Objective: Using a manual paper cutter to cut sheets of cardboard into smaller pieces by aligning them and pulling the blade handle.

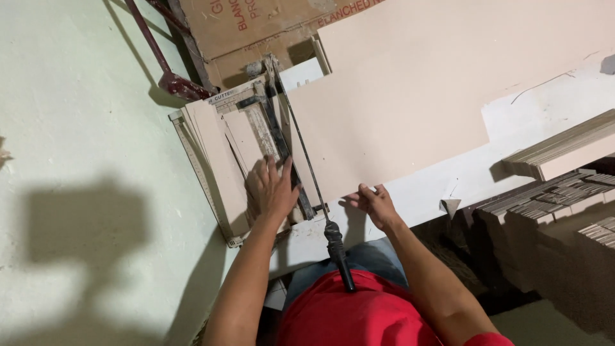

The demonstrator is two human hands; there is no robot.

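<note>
Tight around the cutter, open to your left.
The cutter arm and large sheet block your right; stacked strips crowd farther out.

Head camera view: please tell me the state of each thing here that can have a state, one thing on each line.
Paper cutter: lying on the work surface, blade arm raised.
Large beige sheet: flat, one edge under the blade arm.
Cut strips: piled on the cutter bed.
Left hand: pressing flat on the strips.
Right hand: pinching the sheet's near edge.
Stacked strips: piled at right.
</note>
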